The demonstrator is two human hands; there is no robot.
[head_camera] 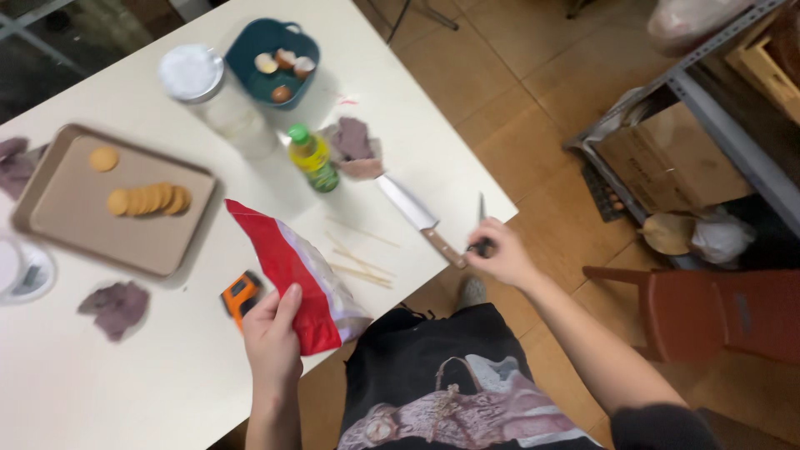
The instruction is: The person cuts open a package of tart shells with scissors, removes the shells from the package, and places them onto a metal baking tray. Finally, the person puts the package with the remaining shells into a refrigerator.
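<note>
My left hand [271,337] gripped a red bag [287,267] by its near end, its length slanting far-left. My right hand [497,252] closed around small scissors [482,223], blades pointing far, beside the knife [419,219].

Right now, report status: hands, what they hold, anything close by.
Left hand gripping red bag. Right hand holding small dark-handled blade at table edge. Kitchen knife and wooden skewers lie between the hands.

Red foil snack bag [287,267] in left hand [271,337] at table [150,367] front edge, orange tape measure [240,293] just left of it. Rectangular metal baking tray [58,208] with round biscuits [150,200] sits far left; wooden-handled kitchen knife [417,217] lies right, beside right hand [500,254].
</note>
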